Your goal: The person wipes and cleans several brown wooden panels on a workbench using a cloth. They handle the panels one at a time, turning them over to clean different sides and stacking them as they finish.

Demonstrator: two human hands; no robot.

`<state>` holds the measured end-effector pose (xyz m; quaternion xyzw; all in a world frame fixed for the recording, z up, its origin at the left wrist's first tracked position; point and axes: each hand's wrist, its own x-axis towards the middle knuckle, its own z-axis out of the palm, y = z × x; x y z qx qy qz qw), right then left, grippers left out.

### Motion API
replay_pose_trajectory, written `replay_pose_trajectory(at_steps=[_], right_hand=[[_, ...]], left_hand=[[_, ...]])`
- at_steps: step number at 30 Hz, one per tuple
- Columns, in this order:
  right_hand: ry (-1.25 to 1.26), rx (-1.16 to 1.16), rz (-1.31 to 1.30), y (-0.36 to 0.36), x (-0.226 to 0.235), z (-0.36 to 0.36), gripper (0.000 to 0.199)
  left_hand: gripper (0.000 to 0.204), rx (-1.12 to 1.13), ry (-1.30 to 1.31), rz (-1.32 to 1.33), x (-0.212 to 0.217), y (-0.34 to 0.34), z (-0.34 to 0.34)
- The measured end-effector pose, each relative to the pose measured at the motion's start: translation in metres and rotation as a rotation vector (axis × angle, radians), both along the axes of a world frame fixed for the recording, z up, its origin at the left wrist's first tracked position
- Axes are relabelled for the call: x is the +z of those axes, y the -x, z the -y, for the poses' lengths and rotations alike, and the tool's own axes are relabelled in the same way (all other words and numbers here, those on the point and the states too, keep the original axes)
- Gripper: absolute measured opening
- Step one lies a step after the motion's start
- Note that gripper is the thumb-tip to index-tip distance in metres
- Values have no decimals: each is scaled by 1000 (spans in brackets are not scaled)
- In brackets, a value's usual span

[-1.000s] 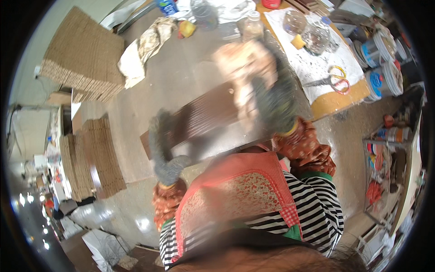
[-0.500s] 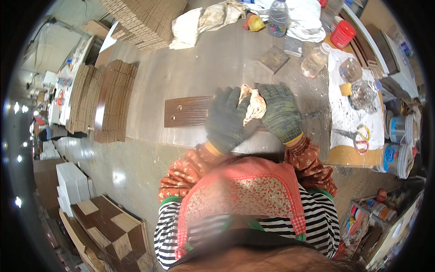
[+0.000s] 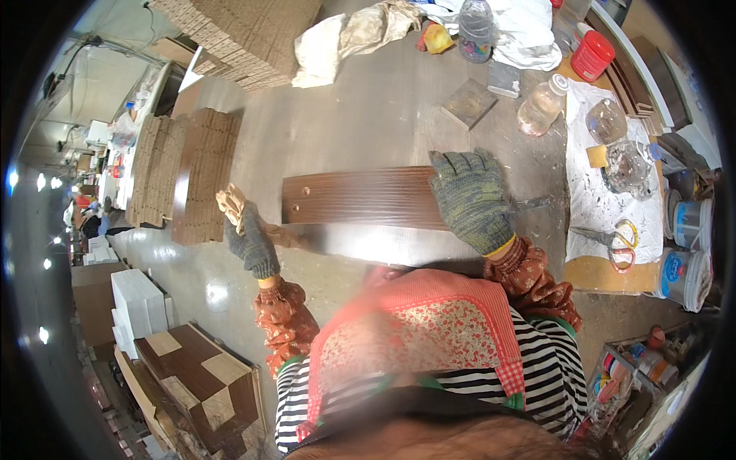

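A dark brown wood-grain board (image 3: 368,195) with two round holes near its left end lies flat on the worktable. My right hand (image 3: 471,201), in a grey-green knitted glove, rests flat over the board's right end with the fingers stretched out. Off to the left, past the board's holed end, my left hand (image 3: 254,244) is raised near the table's front edge. It is gloved too and closed on a crumpled cream rag (image 3: 231,205), which sticks out beyond the fingers.
Stacks of brown boards (image 3: 203,176) stand at the left, with more at the far left. Beyond my right hand are a dark square block (image 3: 469,104), a plastic bottle (image 3: 542,106) and a red jar (image 3: 592,55). Scissors (image 3: 613,239) lie on a stained white cloth (image 3: 586,184).
My left hand has swung left from the board's middle with the rag, leaving the board's top in sight. My right hand stays on the right end.
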<state>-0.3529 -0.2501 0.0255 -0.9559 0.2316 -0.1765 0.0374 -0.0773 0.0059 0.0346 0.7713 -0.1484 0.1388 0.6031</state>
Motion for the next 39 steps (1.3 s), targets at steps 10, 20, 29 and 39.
replay_pose_trajectory(at_steps=[10,20,29,39], right_hand=[[-256,46,443,-1,-21,-7,45],[-154,-149,531,87,14,83,36],[547,-537,-197,192,-54,201,32],[302,-591,-448,180,-11,188,20]], left_hand=[[70,-567,-754,567,-10,37,53],[48,-257,-161,-8,-29,-123,-38],[71,-385,-682,240,5,-74,11],[77,-1084,-702,679,35,78,89]])
